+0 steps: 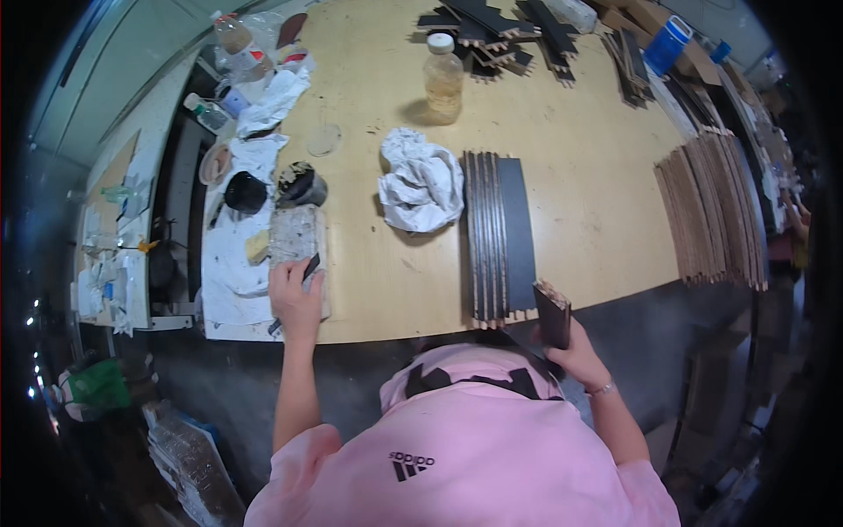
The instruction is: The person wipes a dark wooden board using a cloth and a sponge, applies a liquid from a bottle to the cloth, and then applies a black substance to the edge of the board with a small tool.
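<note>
My left hand (297, 300) is closed round a slim dark tool (312, 265). It rests over a stained pale slab (307, 230) near the table's left front edge; the tool's kind is hidden by my fingers. In my right hand (578, 353) is a dark board (553, 318), held past the front edge and tilted, with small light dowels at its upper end. Just left of it, a row of dark boards (487, 237) stands on edge, with one lying flat along its right side. Beyond the slab sit a dark-smeared cup (303, 186) and a black cup (246, 192).
A crumpled white cloth (421, 186) lies mid-table, with a capped bottle of yellowish liquid (444, 83) behind it. Loose dark boards (492, 31) lie at the back. A stack of brown-edged boards (713, 206) stands at right. A yellow sponge (257, 247) touches the slab's left side.
</note>
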